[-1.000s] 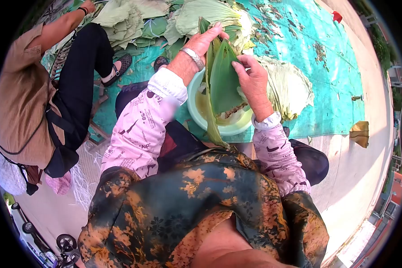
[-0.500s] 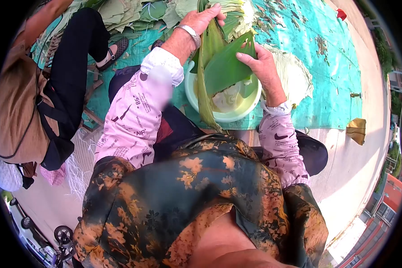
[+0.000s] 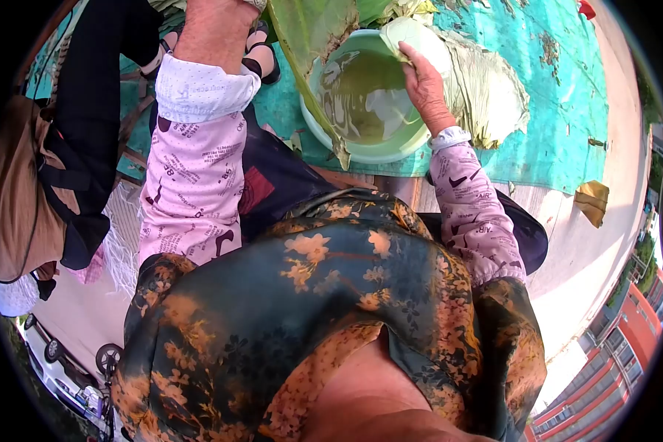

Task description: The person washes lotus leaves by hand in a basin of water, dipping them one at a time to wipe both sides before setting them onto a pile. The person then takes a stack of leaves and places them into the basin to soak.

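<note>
My left hand is beyond the top edge; its bare forearm (image 3: 212, 40) and a bit of the wristband show. My right hand (image 3: 424, 87) pinches the edge of a pale whitish-green leaf (image 3: 418, 40) between thumb and fingers, above the right rim of a basin. That light green basin (image 3: 324, 144) holds murky water. A long green leaf (image 3: 302, 37) with a torn brown edge hangs over the basin's left side, its tip lying across the near rim. What holds its upper end is out of frame.
Pale, flattened leaves (image 3: 486, 92) lie right of the basin on a teal tarp (image 3: 560, 96). A dry brown leaf piece (image 3: 591, 202) is at the tarp's edge. Someone in dark trousers (image 3: 88, 88) sits close on my left. A parked car (image 3: 55, 368) stands behind.
My left hand has moved up and left, out of view. The big green leaf has swung away from over the basin, uncovering the water. My right hand now pinches a pale leaf.
</note>
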`<action>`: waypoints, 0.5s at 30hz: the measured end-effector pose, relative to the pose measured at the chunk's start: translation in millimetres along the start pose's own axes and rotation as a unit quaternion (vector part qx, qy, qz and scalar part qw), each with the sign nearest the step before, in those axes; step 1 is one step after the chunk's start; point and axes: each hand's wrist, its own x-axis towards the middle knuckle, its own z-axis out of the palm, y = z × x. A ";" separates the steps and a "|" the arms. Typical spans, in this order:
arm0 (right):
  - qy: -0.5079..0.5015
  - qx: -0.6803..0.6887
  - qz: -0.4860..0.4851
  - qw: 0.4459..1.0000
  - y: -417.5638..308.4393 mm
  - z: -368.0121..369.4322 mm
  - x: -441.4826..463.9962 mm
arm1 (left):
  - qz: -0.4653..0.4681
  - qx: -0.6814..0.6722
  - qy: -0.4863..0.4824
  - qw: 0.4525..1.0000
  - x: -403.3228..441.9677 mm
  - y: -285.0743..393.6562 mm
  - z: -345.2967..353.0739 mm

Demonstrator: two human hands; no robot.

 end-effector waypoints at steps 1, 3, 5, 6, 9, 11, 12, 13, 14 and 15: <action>-0.074 -0.015 -0.013 0.997 8.4 18.6 -16.4 | 0.011 0.001 -0.003 1.000 0.5 2.0 -0.1; -0.170 -0.121 -0.035 0.977 22.8 53.5 -50.4 | 0.035 0.003 -0.009 0.999 1.5 5.1 0.8; -0.228 -0.182 -0.029 0.956 32.4 79.1 -75.7 | 0.015 -0.027 -0.017 0.999 2.1 9.6 4.6; -0.244 -0.195 -0.020 0.950 36.6 87.8 -84.6 | 0.008 -0.040 -0.014 0.999 -0.1 12.9 9.3; -0.268 -0.228 0.001 0.936 42.5 104.6 -101.4 | 0.008 -0.032 -0.013 0.999 -5.4 21.0 16.1; -0.287 -0.225 -0.003 0.931 47.2 111.9 -106.5 | -0.010 -0.016 0.006 1.000 -9.0 28.7 24.7; -0.291 -0.225 -0.010 0.930 47.7 114.3 -107.8 | 0.011 -0.010 0.012 1.000 -9.0 25.6 24.2; -0.295 -0.224 -0.017 0.929 47.6 116.4 -109.8 | 0.006 -0.010 0.002 1.000 -10.5 25.8 23.3; -0.296 -0.235 -0.027 0.925 48.1 117.2 -112.3 | 0.001 -0.010 -0.007 1.000 -14.3 28.0 22.9; -0.293 -0.250 -0.038 0.922 42.7 111.0 -115.8 | 0.001 -0.013 -0.019 1.000 -23.4 40.4 26.6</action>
